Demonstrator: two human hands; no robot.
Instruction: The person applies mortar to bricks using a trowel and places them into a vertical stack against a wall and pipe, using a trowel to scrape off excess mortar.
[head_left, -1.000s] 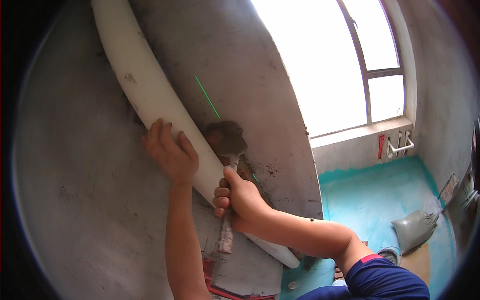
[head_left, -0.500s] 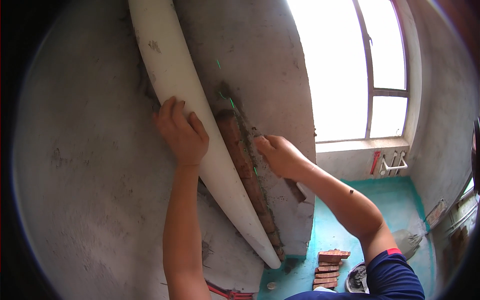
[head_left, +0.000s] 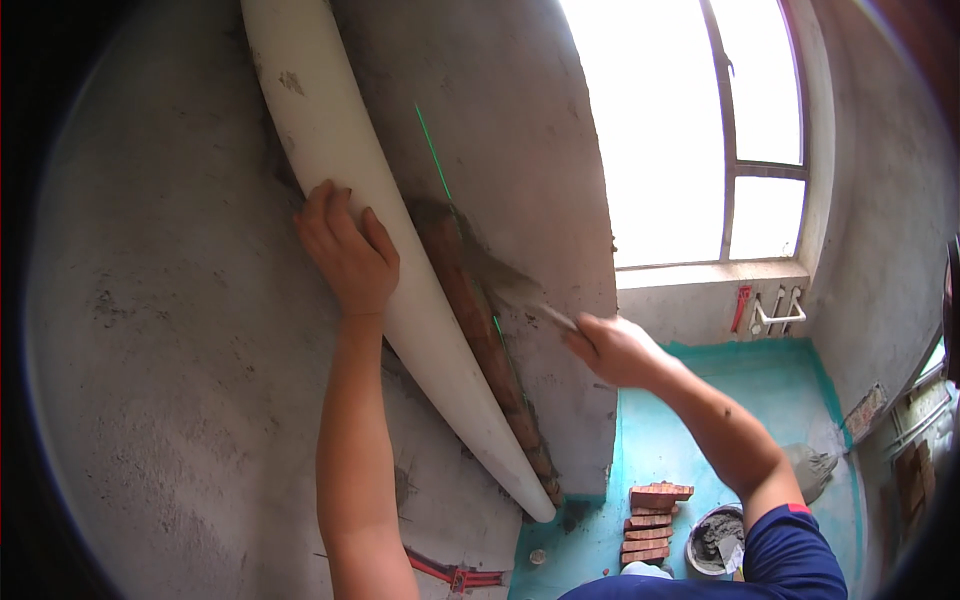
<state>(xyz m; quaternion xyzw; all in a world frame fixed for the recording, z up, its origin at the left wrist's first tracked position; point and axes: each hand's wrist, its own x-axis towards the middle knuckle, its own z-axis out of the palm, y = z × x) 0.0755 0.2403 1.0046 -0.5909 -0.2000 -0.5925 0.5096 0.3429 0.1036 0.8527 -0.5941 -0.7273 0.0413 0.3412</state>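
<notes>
A thick white pipe (head_left: 365,150) runs up the corner between two grey plastered walls. My left hand (head_left: 350,250) lies against the pipe, its fingers outstretched over the surface and grasping nothing. In my right hand (head_left: 620,350), closed round the handle, is a trowel (head_left: 510,288). Its blade, partly blurred, lies by the edge of a narrow column of red bricks (head_left: 465,295) beside the pipe. Grey mortar (head_left: 435,212) shows at the column's top and along its right side. A green laser line (head_left: 433,150) falls on the wall above and on the brick edge.
A stack of bricks (head_left: 648,525) stands on the turquoise floor (head_left: 720,390), next to a bucket (head_left: 692,550) of grey mortar. Behind is a bright window (head_left: 660,140), with white pipe fittings (head_left: 780,312) below. Red pipes (head_left: 460,577) run low along the left wall.
My right hand has moved right and down, and the trowel blade now points toward the brick column instead of hanging below the hand. My left hand stays on the pipe. The view has shifted slightly.
</notes>
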